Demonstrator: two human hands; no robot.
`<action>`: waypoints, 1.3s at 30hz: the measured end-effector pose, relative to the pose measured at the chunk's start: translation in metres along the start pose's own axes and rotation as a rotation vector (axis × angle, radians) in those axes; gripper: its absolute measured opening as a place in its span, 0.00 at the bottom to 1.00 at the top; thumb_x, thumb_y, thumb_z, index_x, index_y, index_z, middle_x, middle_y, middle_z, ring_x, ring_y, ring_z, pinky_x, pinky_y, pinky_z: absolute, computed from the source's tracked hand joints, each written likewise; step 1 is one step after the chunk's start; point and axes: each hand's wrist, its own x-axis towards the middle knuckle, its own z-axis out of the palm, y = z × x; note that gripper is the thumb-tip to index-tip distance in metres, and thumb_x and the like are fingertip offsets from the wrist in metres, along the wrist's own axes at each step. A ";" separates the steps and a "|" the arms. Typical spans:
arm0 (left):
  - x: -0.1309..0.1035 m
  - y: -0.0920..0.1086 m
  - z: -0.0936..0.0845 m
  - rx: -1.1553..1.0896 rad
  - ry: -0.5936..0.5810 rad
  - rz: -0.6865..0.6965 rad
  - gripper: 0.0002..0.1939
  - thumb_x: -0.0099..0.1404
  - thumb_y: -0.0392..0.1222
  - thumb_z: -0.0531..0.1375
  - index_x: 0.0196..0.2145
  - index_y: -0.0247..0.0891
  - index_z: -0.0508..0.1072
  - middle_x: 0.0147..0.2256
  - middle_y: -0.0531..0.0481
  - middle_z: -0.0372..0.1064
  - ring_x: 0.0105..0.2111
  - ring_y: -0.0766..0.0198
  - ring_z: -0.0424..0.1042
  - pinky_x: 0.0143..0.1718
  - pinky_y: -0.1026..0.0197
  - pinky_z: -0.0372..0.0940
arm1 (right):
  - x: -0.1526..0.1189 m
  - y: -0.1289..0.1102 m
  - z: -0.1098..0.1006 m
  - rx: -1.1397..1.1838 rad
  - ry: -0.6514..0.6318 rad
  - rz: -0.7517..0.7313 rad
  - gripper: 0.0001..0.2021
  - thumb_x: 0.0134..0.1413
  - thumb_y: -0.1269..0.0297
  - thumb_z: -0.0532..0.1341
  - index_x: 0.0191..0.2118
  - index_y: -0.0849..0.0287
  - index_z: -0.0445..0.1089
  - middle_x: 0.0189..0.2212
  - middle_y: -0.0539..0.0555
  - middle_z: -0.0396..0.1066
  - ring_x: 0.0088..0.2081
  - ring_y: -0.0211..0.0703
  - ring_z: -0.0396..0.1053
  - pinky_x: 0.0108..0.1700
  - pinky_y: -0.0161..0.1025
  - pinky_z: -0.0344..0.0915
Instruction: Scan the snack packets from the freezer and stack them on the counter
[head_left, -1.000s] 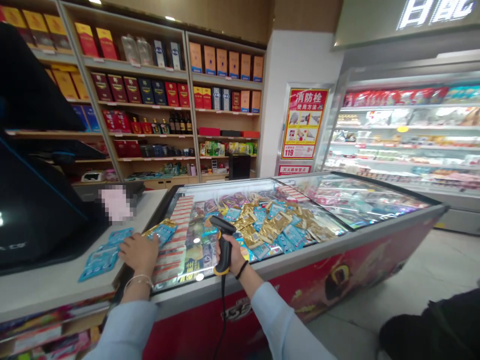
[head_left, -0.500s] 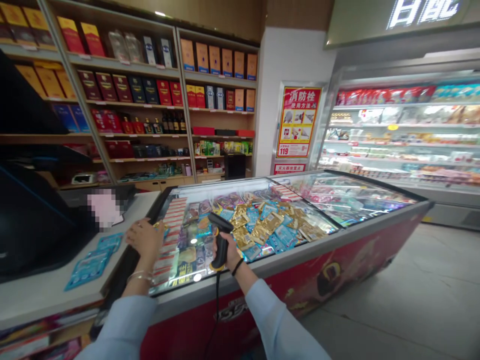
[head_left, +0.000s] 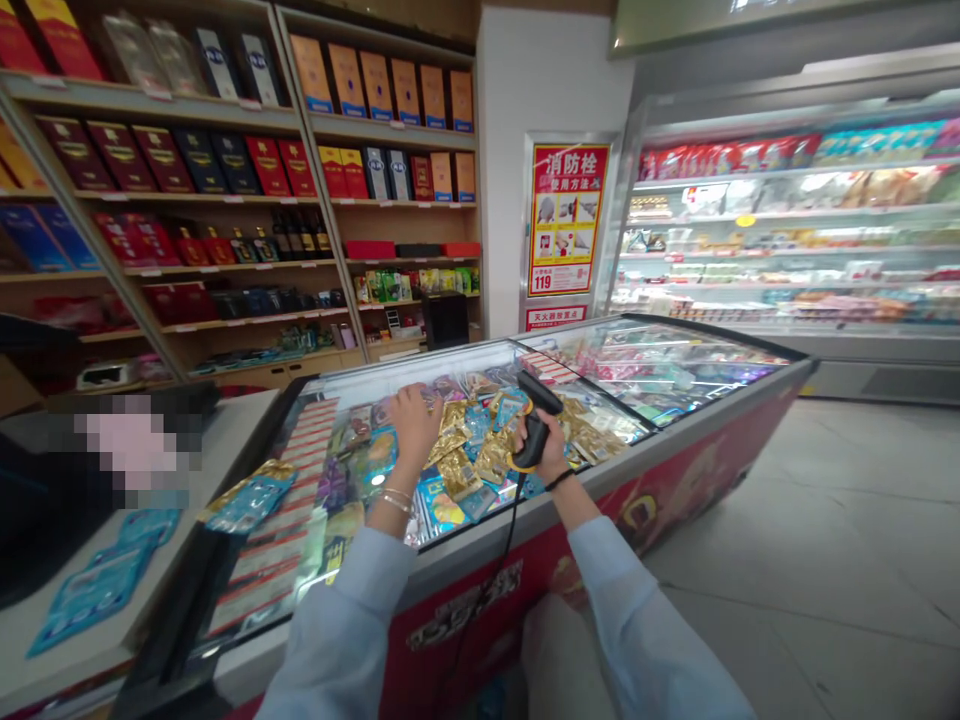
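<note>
The left hand point(head_left: 415, 425), its grip hidden, seems to reach for packets point(head_left: 459, 475) near the freezer's point(head_left: 675, 440) front edge; the right hand point(head_left: 553, 448) clasps the scanner point(head_left: 535, 432). Picking would call for a pinch.

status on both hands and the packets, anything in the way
Left hand at gold-and-blue packets, grip unclear. Right hand holding barcode scanner. Scanner cord hangs down freezer front.

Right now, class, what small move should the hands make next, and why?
Probably bring the left hand onto the nearby gold packet and grip it. That hand seems to hold nothing and shows at the left edge of the heaped packets, while the right hand already holds the black scanner, so the left looks like the free one.
</note>
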 end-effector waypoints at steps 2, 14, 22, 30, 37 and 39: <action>-0.008 0.015 0.023 -0.055 -0.031 0.049 0.19 0.68 0.47 0.56 0.52 0.34 0.69 0.51 0.34 0.68 0.53 0.44 0.64 0.53 0.45 0.59 | -0.005 -0.011 -0.019 -0.030 0.057 -0.030 0.13 0.49 0.51 0.61 0.34 0.54 0.67 0.15 0.43 0.61 0.14 0.37 0.60 0.17 0.34 0.59; -0.043 0.045 0.112 -0.242 -0.215 0.179 0.09 0.69 0.41 0.55 0.45 0.37 0.71 0.45 0.40 0.72 0.49 0.51 0.69 0.52 0.50 0.62 | -0.019 -0.006 -0.078 -0.015 0.135 -0.057 0.14 0.48 0.51 0.63 0.36 0.55 0.68 0.15 0.44 0.63 0.14 0.36 0.61 0.17 0.32 0.58; -0.037 0.049 0.122 -0.238 -0.307 0.074 0.10 0.69 0.46 0.59 0.42 0.38 0.75 0.44 0.42 0.74 0.49 0.50 0.69 0.52 0.48 0.60 | -0.022 -0.009 -0.077 -0.062 0.153 -0.042 0.14 0.49 0.50 0.62 0.35 0.56 0.68 0.16 0.44 0.63 0.14 0.37 0.61 0.17 0.34 0.58; -0.036 0.045 0.129 -0.273 -0.344 -0.008 0.10 0.64 0.47 0.63 0.40 0.41 0.77 0.46 0.43 0.73 0.51 0.47 0.66 0.53 0.47 0.59 | -0.023 -0.010 -0.073 -0.103 0.163 -0.030 0.14 0.47 0.49 0.61 0.35 0.55 0.69 0.15 0.44 0.62 0.13 0.38 0.59 0.16 0.36 0.58; -0.037 0.046 0.127 -0.288 -0.365 -0.010 0.07 0.64 0.46 0.64 0.33 0.40 0.76 0.45 0.43 0.74 0.51 0.47 0.66 0.52 0.46 0.59 | -0.022 -0.009 -0.074 -0.090 0.155 -0.025 0.15 0.47 0.50 0.62 0.34 0.56 0.69 0.15 0.44 0.62 0.14 0.38 0.60 0.16 0.35 0.58; -0.038 0.048 0.125 -0.288 -0.366 0.001 0.06 0.64 0.45 0.64 0.33 0.40 0.76 0.45 0.43 0.74 0.52 0.46 0.65 0.52 0.46 0.59 | -0.022 -0.009 -0.075 -0.092 0.152 -0.023 0.14 0.48 0.50 0.62 0.34 0.56 0.68 0.15 0.44 0.62 0.14 0.38 0.60 0.16 0.35 0.58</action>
